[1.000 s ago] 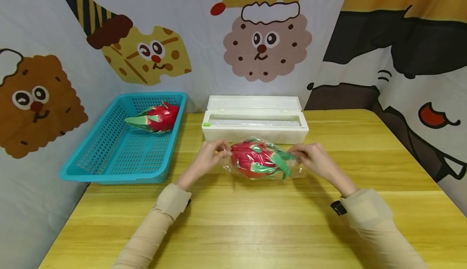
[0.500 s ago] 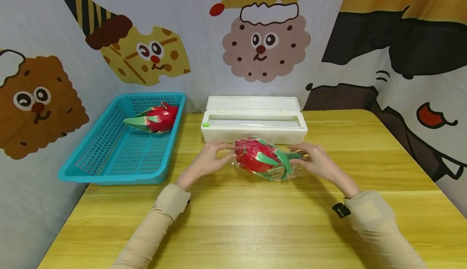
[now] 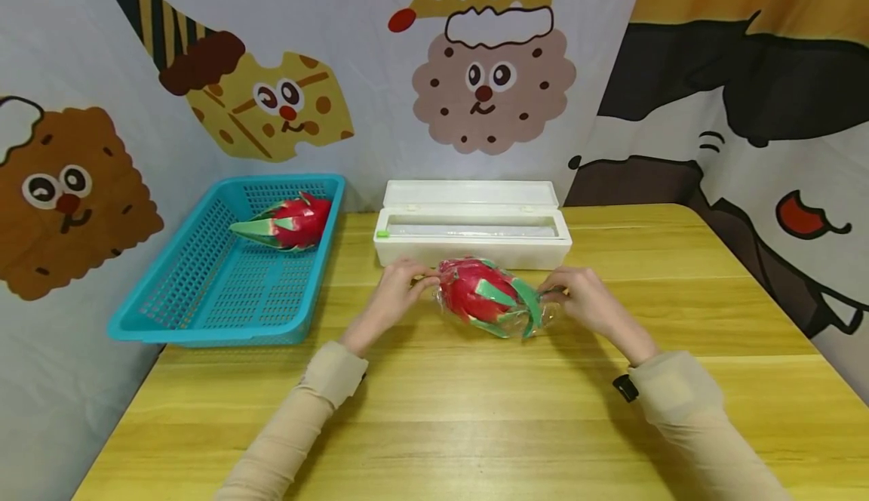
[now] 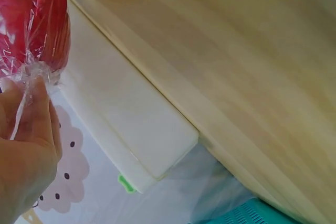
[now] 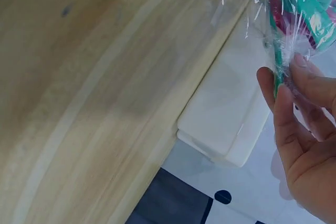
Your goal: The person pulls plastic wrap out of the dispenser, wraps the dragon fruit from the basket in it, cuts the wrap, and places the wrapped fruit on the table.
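Note:
A red dragon fruit with green scales is wrapped in clear plastic film and lies in front of the white box. At its left end, my left hand pinches the film. The left wrist view shows that film gathered into a bunch between thumb and fingers. My right hand pinches the film at the leafy right end. In the right wrist view, the stretched film runs down into the fingertips beside a green leaf tip.
Behind the fruit stands a white cling film dispenser, lid raised, a roll inside and a green tab at its left. A blue plastic basket on the left holds another dragon fruit. A printed cloth hangs behind the wooden table.
The wrapped dragon fruit has turned a little and shifted slightly right. Both hands loosened their fingers half a second ago and now pinch the film ends again, the left one closer in.

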Motion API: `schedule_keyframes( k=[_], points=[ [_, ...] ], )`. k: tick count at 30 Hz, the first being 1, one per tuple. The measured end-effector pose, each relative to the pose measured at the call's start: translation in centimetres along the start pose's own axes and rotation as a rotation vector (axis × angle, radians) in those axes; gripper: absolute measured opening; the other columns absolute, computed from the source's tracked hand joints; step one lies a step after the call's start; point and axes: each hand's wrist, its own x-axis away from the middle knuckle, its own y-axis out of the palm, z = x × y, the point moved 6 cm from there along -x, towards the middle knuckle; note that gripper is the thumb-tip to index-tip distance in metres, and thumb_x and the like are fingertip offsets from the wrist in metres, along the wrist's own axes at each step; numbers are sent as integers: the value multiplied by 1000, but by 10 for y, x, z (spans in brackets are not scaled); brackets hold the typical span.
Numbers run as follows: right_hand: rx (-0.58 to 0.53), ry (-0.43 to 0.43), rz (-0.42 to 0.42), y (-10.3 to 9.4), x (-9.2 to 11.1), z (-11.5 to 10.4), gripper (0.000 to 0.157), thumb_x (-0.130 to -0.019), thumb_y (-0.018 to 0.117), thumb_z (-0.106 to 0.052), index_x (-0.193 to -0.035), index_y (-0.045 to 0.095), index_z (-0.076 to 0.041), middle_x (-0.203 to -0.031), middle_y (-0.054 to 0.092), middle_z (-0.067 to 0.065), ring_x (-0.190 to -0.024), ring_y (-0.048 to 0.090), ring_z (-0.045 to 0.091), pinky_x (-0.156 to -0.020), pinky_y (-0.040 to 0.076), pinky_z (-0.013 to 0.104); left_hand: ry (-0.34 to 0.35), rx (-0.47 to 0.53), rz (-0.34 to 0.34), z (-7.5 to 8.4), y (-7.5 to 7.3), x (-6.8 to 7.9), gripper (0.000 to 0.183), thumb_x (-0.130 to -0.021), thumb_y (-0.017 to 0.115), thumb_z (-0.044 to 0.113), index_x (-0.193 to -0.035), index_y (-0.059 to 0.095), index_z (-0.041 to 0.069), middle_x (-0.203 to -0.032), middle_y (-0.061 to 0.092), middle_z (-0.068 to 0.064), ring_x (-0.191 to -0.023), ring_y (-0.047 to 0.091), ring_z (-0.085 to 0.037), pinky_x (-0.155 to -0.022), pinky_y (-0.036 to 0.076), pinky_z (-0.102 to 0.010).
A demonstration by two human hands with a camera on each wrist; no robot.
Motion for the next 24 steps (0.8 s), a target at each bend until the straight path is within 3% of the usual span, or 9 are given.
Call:
schedule_keyframes(
  k=[5, 9, 12, 16, 19, 24],
  points=[
    [15, -29, -19, 0, 1, 0, 14, -78, 70, 8, -89, 75, 0, -89, 73, 12, -78, 69, 23, -63, 57, 27, -52, 56, -28, -1, 3, 0, 17, -88, 67, 18, -92, 73, 2, -94, 69, -10, -91, 64, -23, -79, 58, -27],
    [22, -37, -77, 2, 4, -1, 16, -85, 67, -4, -100, 73, 1, -100, 70, 13, -82, 67, 22, -62, 54, 26, -62, 101, -53, -1, 5, 2, 20, -92, 63, 18, -94, 70, 0, -109, 59, -13, -101, 59, -25, -88, 56, -34],
    [32, 5, -137, 7, 8, -3, 31, -85, 71, -19, -109, 70, 0, -109, 66, 12, -90, 65, 22, -71, 56, 32, -91, 139, -109, -1, 9, 2, 26, -94, 60, 24, -101, 65, -1, -121, 53, -14, -112, 56, -26, -95, 52, -38],
    [89, 51, -183, 14, 10, -8, 53, -79, 76, -34, -117, 65, 1, -119, 61, 15, -105, 62, 30, -88, 54, 44, -118, 168, -202, 1, 17, 3, 51, -92, 62, 34, -128, 48, 1, -135, 47, -12, -124, 51, -28, -102, 47, -43],
    [134, 50, -173, 18, 10, -11, 57, -76, 78, -36, -116, 64, 2, -120, 60, 17, -106, 62, 32, -88, 54, 46, -81, 129, -228, 6, 20, 2, 66, -87, 67, 37, -140, 41, 8, -142, 44, -11, -129, 47, -30, -105, 44, -49],
    [173, 6, -128, 19, 8, -14, 48, -76, 80, -28, -111, 65, 3, -113, 63, 17, -97, 64, 27, -81, 57, 41, -17, 40, -180, 12, 20, 0, 58, -84, 72, 35, -133, 52, 12, -134, 53, -8, -119, 55, -26, -100, 49, -44]
  ],
)
